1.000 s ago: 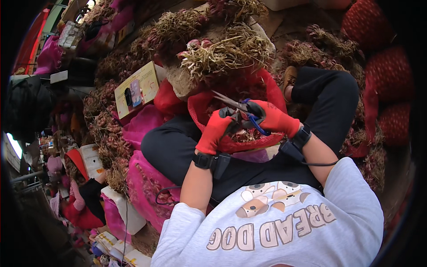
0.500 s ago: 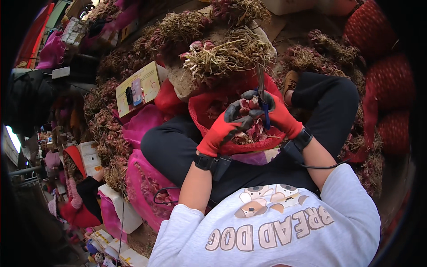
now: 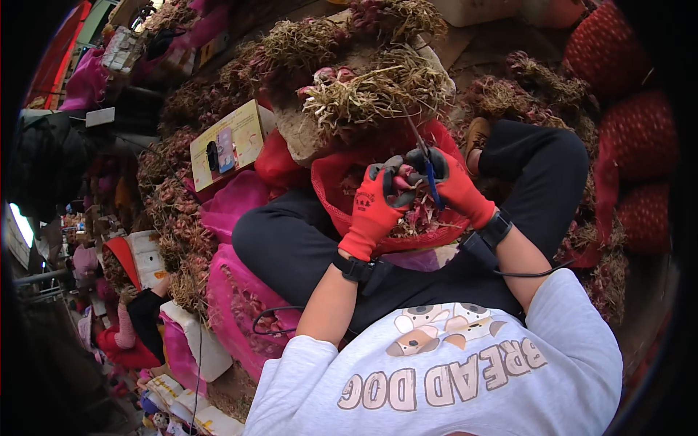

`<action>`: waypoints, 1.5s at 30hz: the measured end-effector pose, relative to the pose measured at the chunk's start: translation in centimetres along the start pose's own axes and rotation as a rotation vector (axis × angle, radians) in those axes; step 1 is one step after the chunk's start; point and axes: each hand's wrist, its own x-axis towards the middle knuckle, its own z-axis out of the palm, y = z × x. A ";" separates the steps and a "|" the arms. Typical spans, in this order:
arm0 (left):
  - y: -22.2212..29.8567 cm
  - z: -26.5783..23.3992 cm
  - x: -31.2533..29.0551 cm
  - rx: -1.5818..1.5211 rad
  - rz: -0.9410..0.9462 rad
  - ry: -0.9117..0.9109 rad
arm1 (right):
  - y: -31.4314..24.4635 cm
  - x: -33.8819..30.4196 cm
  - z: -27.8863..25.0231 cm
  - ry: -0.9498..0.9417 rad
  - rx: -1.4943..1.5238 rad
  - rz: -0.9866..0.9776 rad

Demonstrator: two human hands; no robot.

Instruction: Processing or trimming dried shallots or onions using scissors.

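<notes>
My left hand (image 3: 374, 206), in a red glove with dark fingers, is closed round a few red shallots (image 3: 403, 179) above a red mesh bag (image 3: 327, 190). My right hand (image 3: 459, 187), gloved the same way, grips scissors (image 3: 430, 179) with a blue handle; their blades point up and away toward the far left. Both hands are close together, the scissors right beside the shallots. Inside the bag, between my legs, lie loose shallots and papery skins (image 3: 418, 220). Just beyond it, a bunch of shallots with dry stalks (image 3: 367, 98) rests on a stone-like block (image 3: 294, 138).
Left of the bag, a yellowish box (image 3: 247, 138) carries a phone (image 3: 224, 149) and a small dark object. Pink mesh bags (image 3: 236, 312) lie by my left leg. Heaped shallots (image 3: 178, 211) surround me. Full red sacks (image 3: 636, 123) stand at right. Another person (image 3: 127, 330) sits far left.
My left hand has turned so its back shows, and it has shifted slightly right and up. The scissor blades have swung leftward. More of the held shallots is visible.
</notes>
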 end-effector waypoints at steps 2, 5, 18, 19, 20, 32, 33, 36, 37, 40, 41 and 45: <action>-0.3 -0.3 0.0 -0.013 0.064 -0.064 | -0.4 0.1 0.0 -0.027 -0.384 -0.238; -0.8 -0.4 -0.1 0.079 0.145 -0.093 | 0.2 -0.2 0.1 0.004 -0.406 -0.236; -3.1 -0.3 -0.6 -1.660 -0.590 -0.407 | -0.5 -0.2 -1.2 -0.082 0.231 0.008; -3.8 0.0 -0.5 -1.720 -0.542 -0.447 | -0.7 -0.1 -0.7 -0.099 0.209 -0.034; -4.4 0.3 -0.8 -1.712 -0.534 -0.445 | -0.8 -0.2 -0.3 -0.117 0.187 -0.076; -1.2 -0.6 -0.1 -0.528 -0.286 -0.492 | 0.1 -0.6 -0.7 -0.066 0.228 0.100; -0.3 -0.7 0.3 -0.504 -0.299 -0.464 | 1.0 -0.6 -0.6 -0.023 0.205 0.088; 0.4 -1.0 0.3 -0.799 -0.352 -0.326 | 2.8 -0.6 -1.9 0.076 0.503 0.236; -0.7 -0.9 0.1 -0.850 -0.378 -0.319 | 2.5 -0.7 -1.9 0.076 0.683 0.329; -0.8 -1.5 0.5 -0.958 -0.498 -0.338 | 1.2 -0.3 -2.0 0.022 0.546 0.234; -0.6 -1.3 0.6 -0.987 -0.450 -0.350 | 1.0 -0.2 -2.0 0.005 0.464 0.224; -0.5 -1.3 0.2 -1.195 -0.427 -0.415 | 0.3 -0.2 -1.5 -0.099 0.264 0.154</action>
